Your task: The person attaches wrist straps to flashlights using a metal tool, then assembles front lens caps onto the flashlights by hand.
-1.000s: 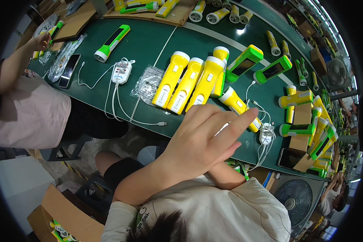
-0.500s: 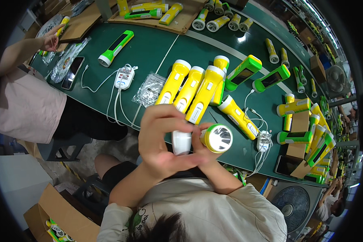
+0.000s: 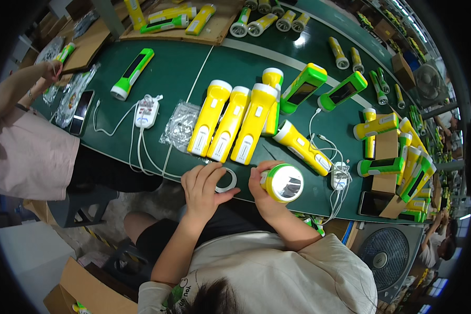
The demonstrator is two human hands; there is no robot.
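Note:
My left hand (image 3: 200, 189) is closed round a white ring-shaped flashlight cap (image 3: 234, 179) at the table's near edge, with thumb and fingers at its rim. Beside it, my right hand (image 3: 267, 203) grips a yellow and green flashlight (image 3: 287, 183). Its round head faces up and shows a shiny reflector; most of its body is hidden by the hand. Just beyond my hands several yellow flashlights (image 3: 226, 123) with white caps lie side by side. To their right, another yellow flashlight (image 3: 303, 146) lies slanted.
Two green flashlights (image 3: 303, 89) with dark panels stand tilted farther back. White power strips (image 3: 146, 111) with cables lie left and right. Clear plastic bags (image 3: 180, 125) sit left of the row. A co-worker's hand (image 3: 52, 70) is at the far left. Stacked flashlights and cardboard (image 3: 386, 144) are at right.
My left hand has lowered and moved away from the flashlight head with the white cap, which now shows its open ring. My right hand still holds the flashlight; the view has shifted slightly.

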